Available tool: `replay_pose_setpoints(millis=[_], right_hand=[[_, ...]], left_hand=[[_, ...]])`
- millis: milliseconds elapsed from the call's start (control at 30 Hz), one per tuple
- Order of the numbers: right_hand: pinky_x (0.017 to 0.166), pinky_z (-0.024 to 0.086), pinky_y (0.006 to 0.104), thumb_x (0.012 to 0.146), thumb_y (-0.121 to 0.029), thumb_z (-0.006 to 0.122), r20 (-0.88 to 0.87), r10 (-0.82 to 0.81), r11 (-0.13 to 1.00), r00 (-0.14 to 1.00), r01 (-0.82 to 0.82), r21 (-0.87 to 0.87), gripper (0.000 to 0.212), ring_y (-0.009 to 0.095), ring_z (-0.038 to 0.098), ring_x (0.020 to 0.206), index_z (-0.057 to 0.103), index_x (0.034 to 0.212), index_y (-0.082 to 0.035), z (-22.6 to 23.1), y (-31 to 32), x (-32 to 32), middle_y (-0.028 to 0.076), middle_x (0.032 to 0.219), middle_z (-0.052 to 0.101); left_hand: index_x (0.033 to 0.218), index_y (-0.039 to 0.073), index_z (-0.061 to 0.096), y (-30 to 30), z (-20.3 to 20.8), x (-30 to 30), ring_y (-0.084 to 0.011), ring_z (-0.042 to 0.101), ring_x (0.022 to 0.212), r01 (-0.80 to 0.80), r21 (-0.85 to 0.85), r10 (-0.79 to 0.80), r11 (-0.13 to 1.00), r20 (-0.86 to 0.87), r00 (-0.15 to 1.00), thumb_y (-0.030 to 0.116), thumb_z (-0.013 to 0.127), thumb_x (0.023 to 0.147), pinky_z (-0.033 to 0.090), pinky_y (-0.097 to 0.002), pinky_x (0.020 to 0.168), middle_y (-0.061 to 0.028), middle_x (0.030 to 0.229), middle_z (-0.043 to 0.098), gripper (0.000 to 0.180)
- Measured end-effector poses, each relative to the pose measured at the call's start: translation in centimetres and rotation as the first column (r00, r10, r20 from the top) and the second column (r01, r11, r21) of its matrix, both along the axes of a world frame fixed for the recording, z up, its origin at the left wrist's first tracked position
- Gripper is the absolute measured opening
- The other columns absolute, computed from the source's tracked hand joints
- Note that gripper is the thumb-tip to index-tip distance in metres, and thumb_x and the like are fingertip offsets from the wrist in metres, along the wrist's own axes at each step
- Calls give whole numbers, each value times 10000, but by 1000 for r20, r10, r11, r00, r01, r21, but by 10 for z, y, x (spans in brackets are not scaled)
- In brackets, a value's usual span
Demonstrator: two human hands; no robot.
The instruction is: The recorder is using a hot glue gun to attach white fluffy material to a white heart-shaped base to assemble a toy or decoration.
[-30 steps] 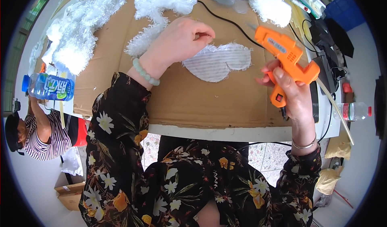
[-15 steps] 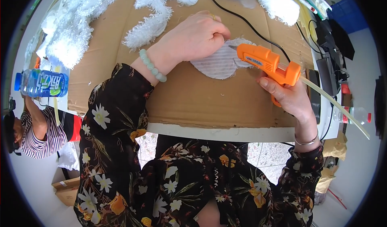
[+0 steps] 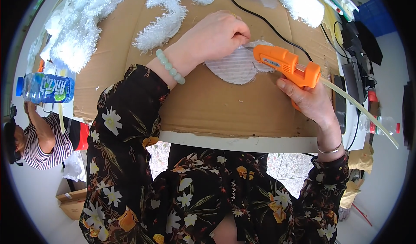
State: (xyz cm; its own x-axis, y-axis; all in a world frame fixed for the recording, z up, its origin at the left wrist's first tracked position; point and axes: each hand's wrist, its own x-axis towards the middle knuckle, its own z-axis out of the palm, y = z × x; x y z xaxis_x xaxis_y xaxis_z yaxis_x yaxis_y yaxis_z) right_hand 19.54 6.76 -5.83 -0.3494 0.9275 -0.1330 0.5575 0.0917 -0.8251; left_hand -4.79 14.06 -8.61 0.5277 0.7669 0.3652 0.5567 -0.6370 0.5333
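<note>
My right hand (image 3: 305, 97) is wrapped round the handle of an orange hot glue gun (image 3: 284, 63), with a long pale glue stick (image 3: 359, 103) sticking out of its back. The gun's nozzle points left, over a white striped fabric piece (image 3: 234, 68) with frayed edges that lies on a cardboard sheet (image 3: 208, 114). My left hand (image 3: 216, 34) has its fingers curled and pinched at the fabric's upper edge, close to the nozzle. The fingertips hide the spot they grip.
White shaggy fabric pieces (image 3: 167, 23) lie along the far side of the cardboard. A black cord (image 3: 273, 29) runs across it behind the gun. At the left stands a blue-capped bottle (image 3: 47, 89); beyond it is a person in a striped top (image 3: 47, 144). Another bottle (image 3: 381, 125) is at the right.
My left hand has shifted slightly to the right along the fabric edge. The glue gun has moved very slightly left in my right hand.
</note>
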Motion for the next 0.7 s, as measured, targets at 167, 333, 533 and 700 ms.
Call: replay_pose_setpoints(millis=[167, 333, 533, 700], right_hand=[[489, 348, 187, 835, -212, 666, 37, -29, 999, 999, 30, -36, 243, 23, 419, 558, 583, 999, -52, 2, 0, 0, -61, 704, 509], [492, 345, 186, 829, -221, 672, 74, -60, 998, 995, 61, -7, 291, 22, 418, 562, 584, 1045, -47, 0, -1, 1, -62, 696, 507], [503, 351, 181, 832, -206, 665, 52, -58, 998, 997, 58, 13, 306, 23, 426, 574, 588, 1076, -38, 0, -2, 7, -58, 701, 513], [508, 363, 184, 833, -181, 660, 57, -82, 996, 995, 84, -33, 265, 23, 448, 589, 596, 1036, -23, 7, -3, 6, -45, 699, 528]], left_hand=[[735, 35, 634, 0, -2, 0, -290, 579, 772, 3, 16, -3, 1000, 7, 1000, 94, 552, 754, 460, -384, 728, -94, 738, 631, 103], [731, 36, 628, 0, -2, -1, -292, 575, 774, 8, 21, -8, 1000, 2, 1000, 94, 552, 756, 457, -387, 728, -91, 738, 629, 98], [735, 40, 619, 0, -3, -2, -288, 566, 773, 9, 12, -9, 1000, -6, 1000, 95, 546, 766, 451, -383, 740, -84, 733, 623, 97], [737, 43, 618, 1, -4, -2, -285, 564, 771, 12, 13, -11, 1000, -6, 1000, 100, 540, 772, 450, -381, 742, -79, 731, 619, 103]])
